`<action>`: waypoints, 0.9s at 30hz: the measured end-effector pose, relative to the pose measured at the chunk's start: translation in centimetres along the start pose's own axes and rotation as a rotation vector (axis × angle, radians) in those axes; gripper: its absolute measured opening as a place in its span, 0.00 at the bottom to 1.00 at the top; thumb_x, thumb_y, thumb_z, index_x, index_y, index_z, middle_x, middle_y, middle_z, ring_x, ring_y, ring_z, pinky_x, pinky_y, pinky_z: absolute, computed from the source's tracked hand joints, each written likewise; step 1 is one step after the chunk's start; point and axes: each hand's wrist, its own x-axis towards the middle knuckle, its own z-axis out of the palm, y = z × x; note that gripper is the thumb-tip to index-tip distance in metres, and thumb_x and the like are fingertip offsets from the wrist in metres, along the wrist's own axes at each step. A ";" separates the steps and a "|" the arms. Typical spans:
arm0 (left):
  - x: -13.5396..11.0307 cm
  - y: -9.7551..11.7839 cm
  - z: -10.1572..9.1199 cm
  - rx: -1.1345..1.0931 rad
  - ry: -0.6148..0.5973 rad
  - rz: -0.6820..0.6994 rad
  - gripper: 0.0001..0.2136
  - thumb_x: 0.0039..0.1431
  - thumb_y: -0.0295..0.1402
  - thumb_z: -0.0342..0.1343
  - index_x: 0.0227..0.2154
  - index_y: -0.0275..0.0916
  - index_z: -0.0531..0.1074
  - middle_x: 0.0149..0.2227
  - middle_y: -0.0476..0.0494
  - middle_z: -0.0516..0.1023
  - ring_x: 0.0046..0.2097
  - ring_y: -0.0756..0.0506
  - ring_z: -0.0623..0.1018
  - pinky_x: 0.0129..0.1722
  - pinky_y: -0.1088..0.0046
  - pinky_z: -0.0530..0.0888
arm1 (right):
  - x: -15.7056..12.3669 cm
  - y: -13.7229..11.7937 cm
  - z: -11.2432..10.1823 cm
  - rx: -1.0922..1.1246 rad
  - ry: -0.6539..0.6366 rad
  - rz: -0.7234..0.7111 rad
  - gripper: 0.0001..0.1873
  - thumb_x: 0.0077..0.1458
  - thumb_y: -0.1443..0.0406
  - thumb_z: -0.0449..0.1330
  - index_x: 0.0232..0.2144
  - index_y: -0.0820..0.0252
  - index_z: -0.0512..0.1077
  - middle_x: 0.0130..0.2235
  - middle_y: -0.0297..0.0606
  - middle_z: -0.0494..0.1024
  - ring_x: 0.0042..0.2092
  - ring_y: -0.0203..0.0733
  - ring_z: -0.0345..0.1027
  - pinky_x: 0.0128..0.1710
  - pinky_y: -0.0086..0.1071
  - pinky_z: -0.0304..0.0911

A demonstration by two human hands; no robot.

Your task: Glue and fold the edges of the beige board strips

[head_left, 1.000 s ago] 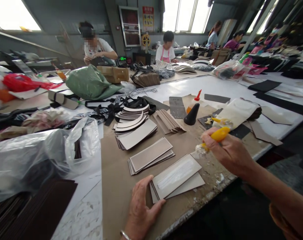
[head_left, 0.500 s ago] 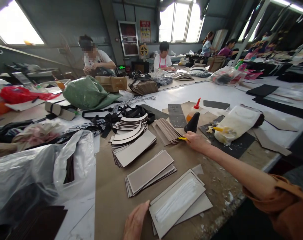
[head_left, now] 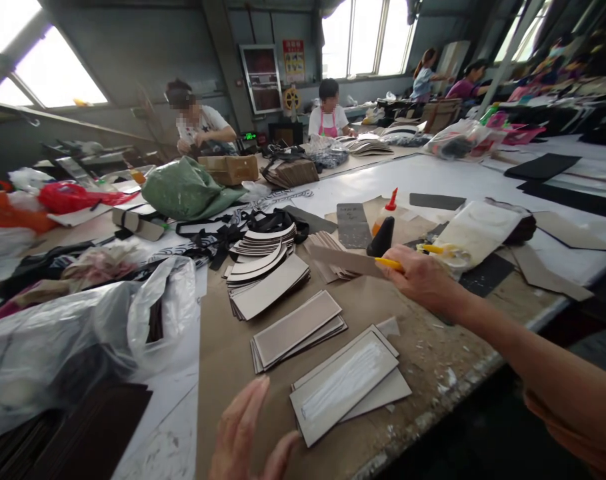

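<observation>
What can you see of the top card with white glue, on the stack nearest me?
The glued card is a long grey-beige rectangle, apparently stiff board, with white glue streaks along its middle. It lies flat and skewed atop similar cards on the brown paper near the edge of the table. The left hand is open beside its near end, seemingly not touching.

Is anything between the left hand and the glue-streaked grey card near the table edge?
Nothing visible: the left hand hovers just left of the grey rectangular card with white glue streaks, and only bare brown paper lies between them.
</observation>
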 end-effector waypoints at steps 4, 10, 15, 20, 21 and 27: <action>4.3 2.7 -2.5 0.198 0.102 0.110 0.35 0.54 0.41 0.57 0.61 0.43 0.48 0.60 0.34 0.56 0.61 0.32 0.56 0.56 0.49 0.59 | -3.0 -3.9 -5.3 0.461 -0.329 -0.147 0.17 0.57 0.56 0.51 0.21 0.57 0.59 0.23 0.30 0.64 0.25 0.34 0.57 0.26 0.28 0.53; 3.7 5.5 -2.2 0.026 -0.191 0.211 0.25 0.57 0.27 0.51 0.58 0.34 0.54 0.43 0.38 0.71 0.45 0.41 0.70 0.47 0.60 0.67 | -8.2 -5.8 -6.0 0.537 -0.650 -0.156 0.16 0.60 0.58 0.49 0.24 0.60 0.63 0.27 0.32 0.66 0.28 0.34 0.60 0.29 0.28 0.58; 0.8 7.4 -0.8 0.015 -0.348 0.169 0.27 0.50 0.26 0.58 0.54 0.33 0.58 0.36 0.42 0.72 0.35 0.43 0.71 0.34 0.64 0.71 | -12.2 -5.7 -3.9 0.224 -0.416 -0.388 0.12 0.52 0.66 0.59 0.41 0.61 0.68 0.39 0.42 0.70 0.41 0.45 0.65 0.38 0.36 0.64; 0.0 9.3 0.1 -0.065 -0.449 0.105 0.28 0.48 0.28 0.60 0.53 0.34 0.59 0.37 0.41 0.73 0.36 0.41 0.72 0.35 0.61 0.72 | -14.5 -7.6 -2.6 0.143 -0.320 -0.598 0.21 0.44 0.67 0.64 0.43 0.67 0.68 0.38 0.45 0.72 0.38 0.46 0.65 0.37 0.38 0.67; -0.1 9.6 0.2 -0.078 -0.460 0.093 0.28 0.49 0.30 0.60 0.53 0.34 0.59 0.37 0.41 0.73 0.36 0.40 0.72 0.35 0.61 0.72 | -14.8 -7.8 -2.4 0.134 -0.306 -0.611 0.20 0.44 0.69 0.62 0.43 0.68 0.68 0.38 0.45 0.72 0.37 0.46 0.65 0.37 0.37 0.67; -1.1 8.6 0.1 -0.239 -0.341 0.058 0.33 0.51 0.44 0.59 0.55 0.32 0.55 0.45 0.35 0.71 0.46 0.39 0.70 0.46 0.59 0.69 | -15.1 -6.4 -1.8 0.108 -0.325 -0.649 0.23 0.45 0.73 0.56 0.47 0.69 0.65 0.41 0.48 0.71 0.40 0.47 0.65 0.39 0.37 0.67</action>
